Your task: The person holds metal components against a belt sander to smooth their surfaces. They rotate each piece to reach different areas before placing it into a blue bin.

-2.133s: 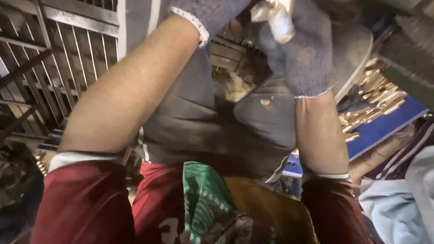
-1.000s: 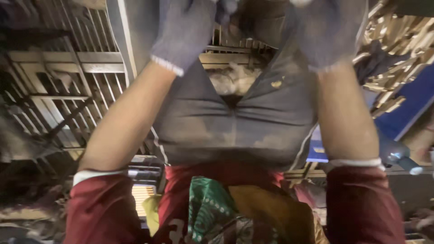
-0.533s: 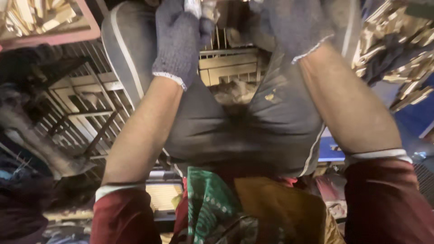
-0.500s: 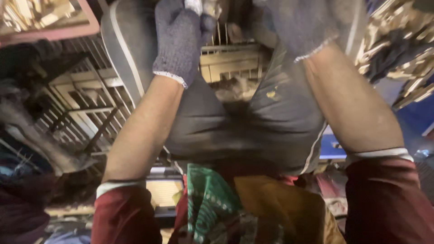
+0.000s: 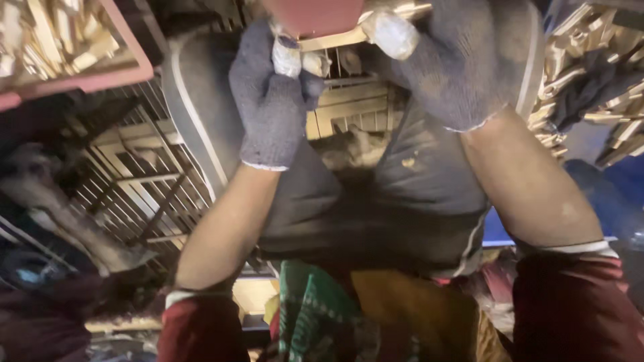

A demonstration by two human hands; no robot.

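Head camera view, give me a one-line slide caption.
Two grey-gloved hands, left hand and right hand, grip a red block above grey-trousered knees.

Grey knit gloves with white-taped fingers cover the left hand and right hand; maroon sleeves are rolled up above white cuffs.

A pink tray of pale metal pieces sits at ten o'clock; brass parts pile at two o'clock; metal racks lie at nine.
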